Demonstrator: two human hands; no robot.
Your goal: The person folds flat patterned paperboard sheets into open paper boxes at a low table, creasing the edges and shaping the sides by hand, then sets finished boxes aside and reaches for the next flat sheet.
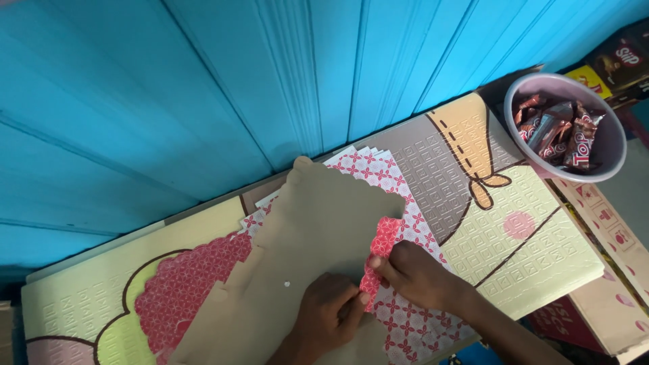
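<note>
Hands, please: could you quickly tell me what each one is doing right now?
Left hand: closed, pinching the lower end of the folded red patterned paper.
Right hand: closed, pinching the same paper higher up.

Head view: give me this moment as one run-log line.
left hand: presses brown paper sheet | right hand: pinches folded red patterned paper | under: patterned sheet stack, foam mat | bowl of wrapped sweets: apart, far right

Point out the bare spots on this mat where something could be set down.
Free: the mat's right end, between the patterned sheets and the bowl; also its left end, past the brown paper. Crowded: the middle, where the left hand and right hand pinch a red strip.
</note>
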